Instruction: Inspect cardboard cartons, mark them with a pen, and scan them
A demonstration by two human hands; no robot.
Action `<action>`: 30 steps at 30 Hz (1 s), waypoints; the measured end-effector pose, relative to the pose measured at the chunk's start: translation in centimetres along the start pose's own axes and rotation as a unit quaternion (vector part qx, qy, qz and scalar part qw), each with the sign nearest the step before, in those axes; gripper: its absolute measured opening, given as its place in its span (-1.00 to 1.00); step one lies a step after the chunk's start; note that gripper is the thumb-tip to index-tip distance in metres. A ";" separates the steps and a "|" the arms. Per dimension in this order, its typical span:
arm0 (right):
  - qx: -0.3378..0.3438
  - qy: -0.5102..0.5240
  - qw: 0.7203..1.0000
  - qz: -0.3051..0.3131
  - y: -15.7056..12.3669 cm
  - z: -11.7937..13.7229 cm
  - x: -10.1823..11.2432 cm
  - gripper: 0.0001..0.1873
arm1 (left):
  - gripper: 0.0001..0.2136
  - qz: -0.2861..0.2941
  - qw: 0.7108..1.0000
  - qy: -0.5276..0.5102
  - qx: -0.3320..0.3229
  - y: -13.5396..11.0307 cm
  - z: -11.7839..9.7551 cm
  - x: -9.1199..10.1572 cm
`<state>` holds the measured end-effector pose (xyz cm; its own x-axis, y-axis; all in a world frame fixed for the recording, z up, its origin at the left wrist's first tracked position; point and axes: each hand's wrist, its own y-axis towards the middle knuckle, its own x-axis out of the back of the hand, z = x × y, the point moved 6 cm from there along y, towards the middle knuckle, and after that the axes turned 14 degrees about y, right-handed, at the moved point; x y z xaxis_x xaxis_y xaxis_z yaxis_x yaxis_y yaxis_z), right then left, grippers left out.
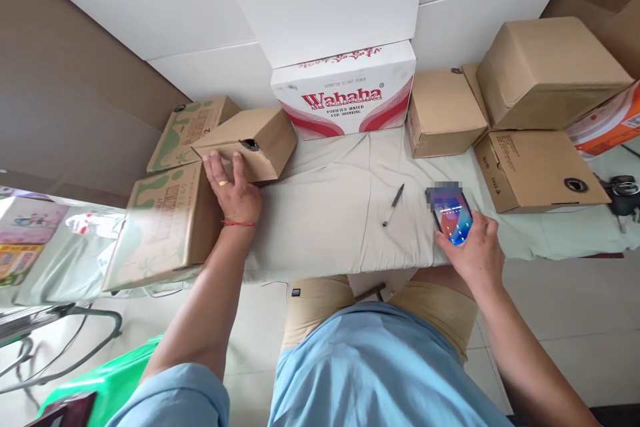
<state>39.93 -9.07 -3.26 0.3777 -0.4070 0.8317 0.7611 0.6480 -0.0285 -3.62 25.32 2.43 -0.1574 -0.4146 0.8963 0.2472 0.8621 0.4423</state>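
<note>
My left hand (231, 188) lies flat, fingers stretched out, against the near side of a small brown cardboard box (255, 140) that has a round hole in its face. Just to the left of that hand sits a larger printed cardboard box (160, 227). My right hand (473, 250) grips a phone (451, 213) with a lit screen, held over the cloth-covered table (330, 213). A pen (393, 204) lies on the cloth between my two hands.
A white and red Wahaha water carton (350, 90) stands at the back against the white wall. Several brown boxes (540, 120) crowd the right end; another printed box (193, 127) sits back left. A green object (110, 380) lies low left.
</note>
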 end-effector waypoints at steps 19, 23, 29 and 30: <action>0.142 0.004 0.990 -0.027 1.0 1.7 2.2 -0.03 | -0.44 0.079 0.996 -0.030 0.008 -16.2 -1.8 -0.9; 0.198 0.051 0.974 -0.093 6.5 5.5 4.4 0.23 | -0.56 0.038 0.999 -0.028 0.017 -19.6 -2.3 -0.6; 0.114 0.067 0.987 -0.088 18.7 10.6 1.6 0.60 | -0.61 0.017 0.997 -0.043 0.055 -19.7 -3.0 -0.7; 0.087 0.063 0.991 -0.074 19.7 11.2 1.0 0.65 | -0.60 0.020 0.997 -0.052 0.060 -19.7 -3.1 -0.7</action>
<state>49.43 10.51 3.18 0.3404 -0.5758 0.7434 0.7141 0.6726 0.1940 -5.41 7.75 -6.77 -0.2489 -0.3514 0.9025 0.1412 0.9087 0.3927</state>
